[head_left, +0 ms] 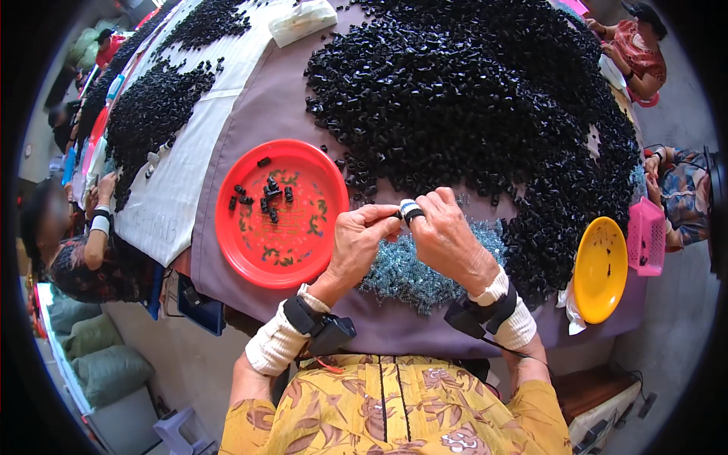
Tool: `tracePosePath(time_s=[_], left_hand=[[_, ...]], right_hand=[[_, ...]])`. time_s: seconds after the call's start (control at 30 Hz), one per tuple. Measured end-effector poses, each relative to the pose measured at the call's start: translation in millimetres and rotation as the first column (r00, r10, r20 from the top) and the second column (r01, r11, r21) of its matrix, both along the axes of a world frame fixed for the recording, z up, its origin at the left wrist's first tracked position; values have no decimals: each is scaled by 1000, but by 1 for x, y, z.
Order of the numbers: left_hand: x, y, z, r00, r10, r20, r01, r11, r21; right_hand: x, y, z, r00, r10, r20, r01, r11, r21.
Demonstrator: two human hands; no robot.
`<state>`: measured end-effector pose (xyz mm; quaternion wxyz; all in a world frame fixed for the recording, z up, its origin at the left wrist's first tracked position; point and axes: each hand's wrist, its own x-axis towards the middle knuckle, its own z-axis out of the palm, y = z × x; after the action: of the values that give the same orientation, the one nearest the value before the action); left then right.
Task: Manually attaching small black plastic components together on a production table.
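My left hand pinches a small black plastic piece between thumb and fingertips, over the near middle of the table. Against it is my right hand, its fingers curled closed; what they hold is hidden. A white wrap with dark bands covers one right finger. Right below both hands lies a pile of small clear bluish springlike pieces. To the left, a round red plate holds several short black pieces. A broad heap of small black plastic parts spreads just beyond my hands.
At right are a yellow plate with a few dark bits, white tissue and a pink basket. A white cloth carries another black heap at left. Other people sit along both sides. A plastic bag lies far back.
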<state>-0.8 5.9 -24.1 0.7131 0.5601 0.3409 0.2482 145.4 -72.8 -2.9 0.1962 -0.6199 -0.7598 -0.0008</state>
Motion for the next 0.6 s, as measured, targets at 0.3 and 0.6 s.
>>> tracePosePath(time_s=[0.3, 0.6], left_hand=[[4, -1, 3, 977, 55, 206, 35, 912, -408], [-1, 0, 9, 980, -52, 192, 121, 922, -367]], right_hand=[[-6, 11, 0, 986, -155, -57, 165, 953, 254], [-1, 10, 7, 984, -90, -156, 125, 965, 233]])
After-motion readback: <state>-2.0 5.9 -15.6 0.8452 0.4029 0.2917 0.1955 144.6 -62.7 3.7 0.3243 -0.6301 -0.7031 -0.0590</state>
